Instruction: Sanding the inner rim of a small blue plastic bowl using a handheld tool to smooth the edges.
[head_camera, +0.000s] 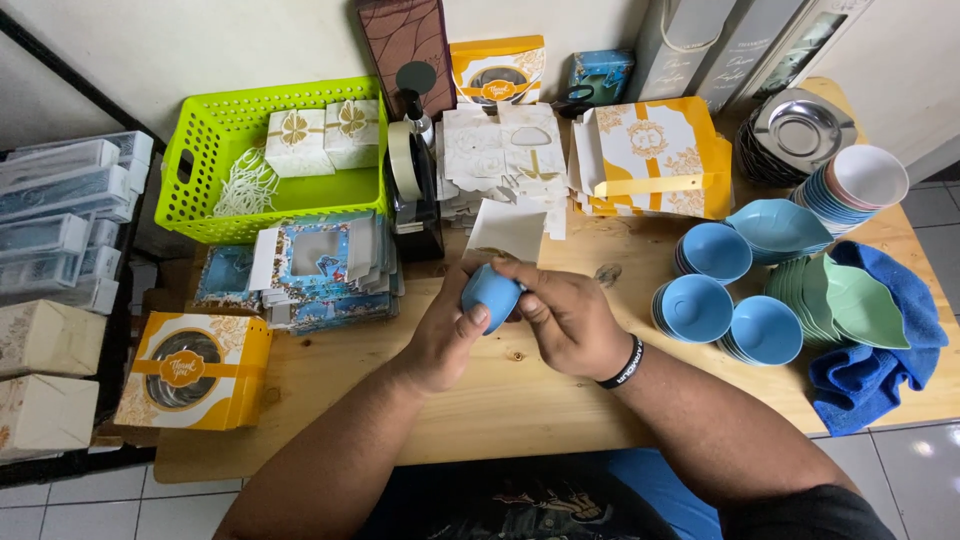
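Hands meet over the wooden bench (520, 400): left hand (450, 335) and right hand (565, 320) both grip one small blue round bowl (490, 292). Three stacks of blue bowls (728, 300) stand right; two white gift boxes (322, 135) sit in the lime plastic basket (190, 165).

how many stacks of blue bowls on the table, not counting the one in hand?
3. One stack sits farthest back, one is left-front, one is right-front, all right of the hands. More bowls may lie hidden under the leaf-shaped dishes.
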